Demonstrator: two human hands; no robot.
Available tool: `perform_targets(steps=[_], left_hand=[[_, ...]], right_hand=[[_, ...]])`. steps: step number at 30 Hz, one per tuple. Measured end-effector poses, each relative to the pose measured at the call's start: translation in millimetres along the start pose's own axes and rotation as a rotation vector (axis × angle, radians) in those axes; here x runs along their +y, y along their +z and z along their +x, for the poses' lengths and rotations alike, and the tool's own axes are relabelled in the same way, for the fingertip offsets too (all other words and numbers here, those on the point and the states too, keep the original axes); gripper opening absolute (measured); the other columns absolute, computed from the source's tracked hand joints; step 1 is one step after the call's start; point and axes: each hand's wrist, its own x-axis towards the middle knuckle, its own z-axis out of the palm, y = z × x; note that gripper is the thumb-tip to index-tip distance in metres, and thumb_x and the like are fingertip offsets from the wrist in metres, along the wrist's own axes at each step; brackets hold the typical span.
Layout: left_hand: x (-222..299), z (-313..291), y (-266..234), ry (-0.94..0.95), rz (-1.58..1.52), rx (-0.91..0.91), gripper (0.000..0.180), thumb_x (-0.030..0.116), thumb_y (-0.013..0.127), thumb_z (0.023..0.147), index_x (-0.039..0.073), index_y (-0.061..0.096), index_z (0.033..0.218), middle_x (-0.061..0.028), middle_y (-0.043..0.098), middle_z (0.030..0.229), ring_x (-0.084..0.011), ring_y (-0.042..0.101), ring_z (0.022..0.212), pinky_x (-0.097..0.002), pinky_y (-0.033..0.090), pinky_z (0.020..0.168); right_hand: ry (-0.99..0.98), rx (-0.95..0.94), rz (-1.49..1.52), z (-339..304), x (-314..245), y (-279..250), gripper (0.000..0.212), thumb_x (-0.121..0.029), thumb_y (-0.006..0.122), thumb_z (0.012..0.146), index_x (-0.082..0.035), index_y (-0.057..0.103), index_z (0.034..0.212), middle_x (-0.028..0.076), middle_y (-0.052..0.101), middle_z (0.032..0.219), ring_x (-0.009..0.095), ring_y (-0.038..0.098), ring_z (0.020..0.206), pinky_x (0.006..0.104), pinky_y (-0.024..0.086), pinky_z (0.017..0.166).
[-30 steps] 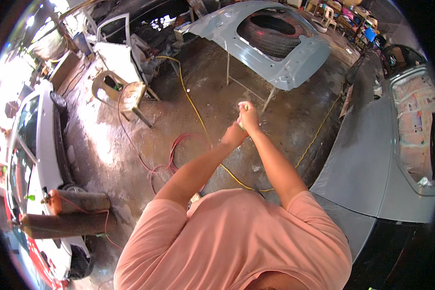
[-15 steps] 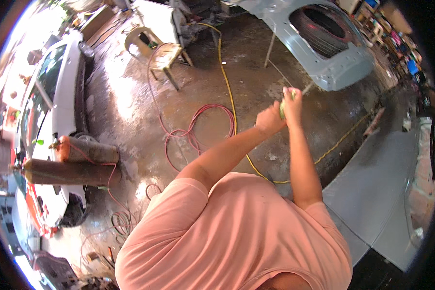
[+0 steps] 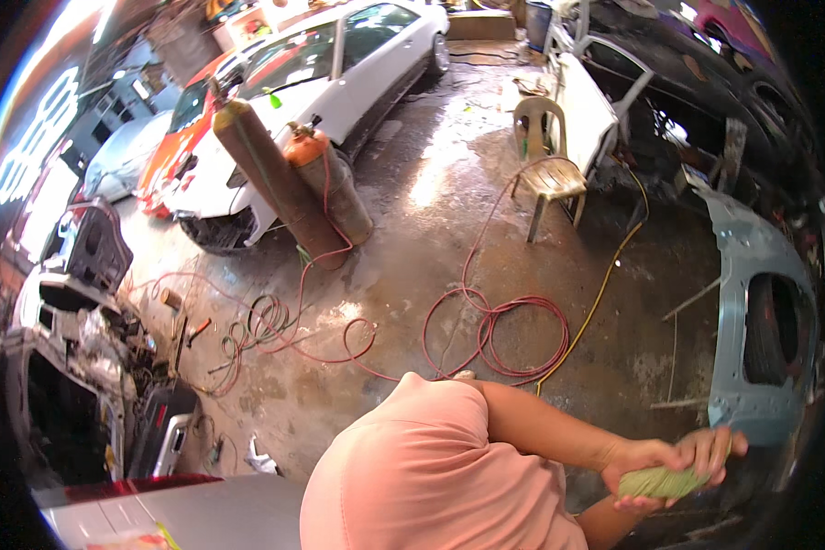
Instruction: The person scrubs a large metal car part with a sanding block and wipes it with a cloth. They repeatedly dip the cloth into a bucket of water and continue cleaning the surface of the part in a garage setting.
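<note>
Both my hands are on a light-green bundle (image 3: pixel 665 482) that looks like a wadded, ridged cloth, held at the lower right of the head view. My left hand (image 3: pixel 640 455) grips it from the near left, its forearm stretching across from my body. Curled over the bundle's far end are the fingers of my right hand (image 3: pixel 708 449). My right forearm shows only partly, beneath the left one, and part of that grip is hidden. Just beyond the hands stands a grey-blue car body panel (image 3: pixel 738 403) with a large oval cutout.
Coiled red hose (image 3: pixel 532 371) and a yellow hose (image 3: pixel 596 307) lie over the wet floor. Beyond them stands a plastic chair (image 3: pixel 555 179). Two gas cylinders (image 3: pixel 270 174) lean by a white car (image 3: pixel 376 64). Car parts (image 3: pixel 92 339) are piled at the left.
My view has swung left, so the cylinders and car now sit nearer the middle. My hands moved from the upper middle to the lower right, still together on the green bundle.
</note>
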Motion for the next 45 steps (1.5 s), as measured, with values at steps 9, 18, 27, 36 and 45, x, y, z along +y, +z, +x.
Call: perform_targets(steps=[9,18,27,36,45], left_hand=[[4,-114,-86,0.1,0.823,1.011,0.022,0.02,0.075,0.083,0.009,0.062,0.096,-0.0023,0.057,0.063,-0.0171,0.057,0.047,-0.0363,0.046,0.041],[-30,-161,-171,-0.342,1.475,1.57,0.062,0.042,0.076,0.082,0.003,0.052,0.124,-0.0216,0.071,0.109,-0.0361,0.073,0.095,-0.0496,0.056,0.078],[-29,-201,-163,0.187,1.992,1.565,0.054,0.047,0.068,0.09,0.003,0.056,0.118,-0.0209,0.057,0.121,-0.0397,0.059,0.115,-0.0506,0.049,0.094],[-2,-205,-108,0.524,1.106,1.534,0.058,0.05,0.048,0.107,-0.002,0.066,0.122,-0.0169,0.072,0.104,-0.0218,0.068,0.097,-0.0404,0.053,0.087],[5,-235,-72,0.364,0.945,1.157,0.056,0.033,0.076,0.093,0.005,0.055,0.136,-0.003,0.063,0.122,-0.0139,0.056,0.116,-0.0332,0.045,0.101]], right_hand=[[0.6,0.931,-1.137,-68,88,-63,0.04,-0.02,0.059,0.104,-0.01,0.054,0.143,-0.004,0.043,0.07,0.005,0.044,0.052,0.0235,0.043,0.043],[0.659,1.293,-1.48,-206,140,-183,0.029,-0.016,0.049,0.106,0.002,0.057,0.128,0.007,0.059,0.087,0.014,0.051,0.055,0.0313,0.047,0.053],[0.711,1.333,-0.758,-166,116,-96,0.028,-0.024,0.053,0.107,-0.003,0.055,0.126,0.009,0.063,0.114,0.021,0.064,0.104,0.0368,0.055,0.085],[0.744,1.084,-1.457,-139,86,-67,0.024,-0.025,0.055,0.107,-0.002,0.055,0.11,0.007,0.06,0.108,0.017,0.064,0.097,0.0339,0.06,0.078],[0.103,1.262,-1.265,-62,33,-1,0.035,-0.033,0.058,0.106,-0.002,0.056,0.122,0.008,0.056,0.109,0.021,0.054,0.106,0.038,0.044,0.098]])
